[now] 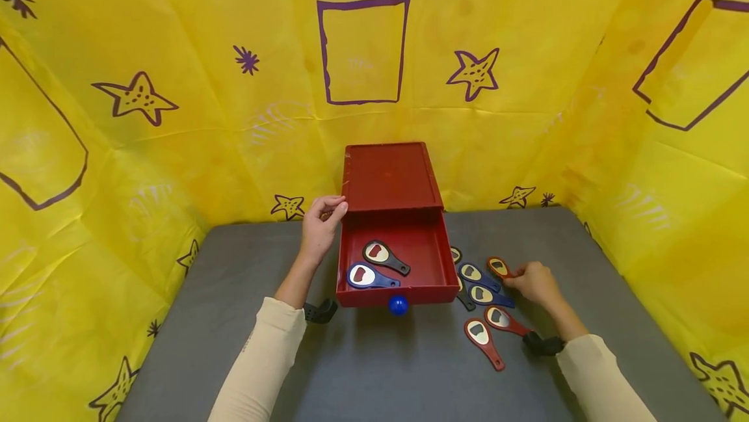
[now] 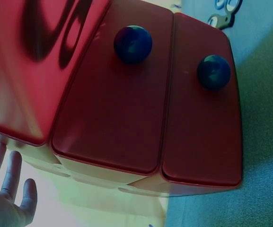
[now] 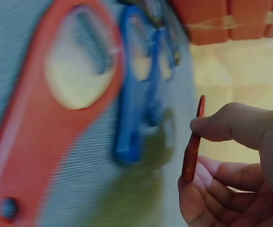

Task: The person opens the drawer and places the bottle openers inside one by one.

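Observation:
My right hand (image 1: 537, 282) pinches a red bottle opener (image 1: 499, 268) between thumb and fingers, to the right of a red drawer cabinet (image 1: 389, 178). In the right wrist view this opener (image 3: 191, 153) shows edge-on. The cabinet's top drawer (image 1: 433, 293) is pulled out, with a black bottle opener (image 1: 393, 259) and a blue one (image 1: 377, 279) lying inside. At the cabinet's upper left edge rests my left hand (image 1: 320, 230); its visible fingers look extended in the left wrist view. Blue openers (image 1: 491, 296) and red openers (image 1: 508, 322) lie near my right hand.
Dark openers (image 1: 467, 298) lie partly hidden beside the drawer's right wall. Two lower drawers with blue knobs (image 2: 132, 45) are closed in the left wrist view. A yellow sheet with purple drawings (image 1: 363, 123) surrounds the grey table (image 1: 234, 344) at the back and sides.

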Action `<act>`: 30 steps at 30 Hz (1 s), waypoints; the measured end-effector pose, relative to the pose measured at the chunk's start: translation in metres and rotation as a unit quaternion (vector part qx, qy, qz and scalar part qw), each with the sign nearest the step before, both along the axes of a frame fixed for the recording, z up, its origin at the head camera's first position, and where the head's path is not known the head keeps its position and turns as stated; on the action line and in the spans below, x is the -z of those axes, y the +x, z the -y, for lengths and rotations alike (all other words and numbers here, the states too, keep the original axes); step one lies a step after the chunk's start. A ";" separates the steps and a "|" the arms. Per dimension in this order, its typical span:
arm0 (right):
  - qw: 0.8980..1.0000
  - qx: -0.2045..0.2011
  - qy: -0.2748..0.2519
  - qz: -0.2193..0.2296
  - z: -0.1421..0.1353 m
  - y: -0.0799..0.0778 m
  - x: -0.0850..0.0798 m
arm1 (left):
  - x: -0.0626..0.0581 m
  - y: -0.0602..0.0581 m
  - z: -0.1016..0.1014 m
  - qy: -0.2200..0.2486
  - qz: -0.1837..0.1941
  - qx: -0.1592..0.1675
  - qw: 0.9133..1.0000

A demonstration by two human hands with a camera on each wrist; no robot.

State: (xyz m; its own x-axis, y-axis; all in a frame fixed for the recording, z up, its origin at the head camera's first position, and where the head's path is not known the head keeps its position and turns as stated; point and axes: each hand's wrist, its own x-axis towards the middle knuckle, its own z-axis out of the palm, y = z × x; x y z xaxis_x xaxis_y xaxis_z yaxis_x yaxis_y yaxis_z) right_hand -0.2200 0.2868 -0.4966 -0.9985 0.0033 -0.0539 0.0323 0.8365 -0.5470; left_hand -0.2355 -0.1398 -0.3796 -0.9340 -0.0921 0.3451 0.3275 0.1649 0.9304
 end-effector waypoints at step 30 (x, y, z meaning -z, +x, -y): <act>0.982 -0.118 -0.036 -0.143 0.086 -0.005 -0.178 | 0.002 -0.003 0.001 0.009 -0.002 0.001 1.000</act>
